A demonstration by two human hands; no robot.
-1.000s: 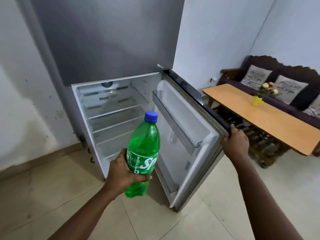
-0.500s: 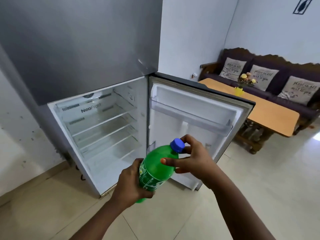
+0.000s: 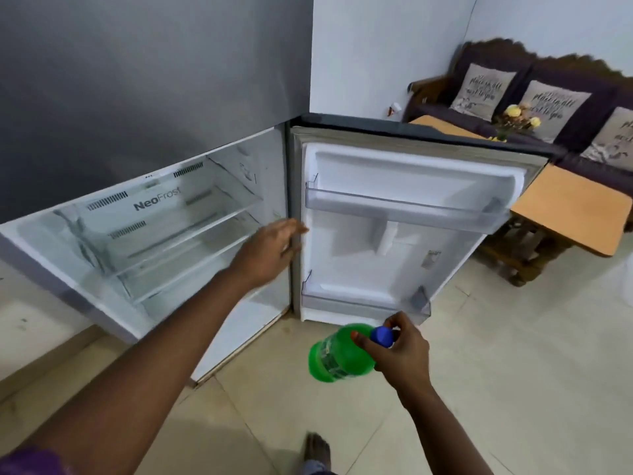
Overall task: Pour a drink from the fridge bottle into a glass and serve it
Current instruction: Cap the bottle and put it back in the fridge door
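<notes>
A green soda bottle (image 3: 337,356) with a blue cap (image 3: 383,335) hangs low over the floor, tilted, in front of the open fridge. My right hand (image 3: 399,354) grips it by the neck, just under the cap. My left hand (image 3: 274,250) is stretched out with fingers apart, holding nothing, at the inner edge of the fridge door (image 3: 407,214) near the hinge side. The fridge compartment (image 3: 154,241) stands open with bare glass shelves. No glass is in view.
A wooden table (image 3: 575,210) with a light top stands to the right behind the door, with a yellow vase of flowers (image 3: 513,123) on it. A dark sofa with cushions (image 3: 555,101) lines the wall. A foot (image 3: 317,449) shows on the tiled floor below.
My left hand let go of the bottle and reached out to the fridge door's inner edge. My right hand now carries the bottle alone by its neck, lower and further right.
</notes>
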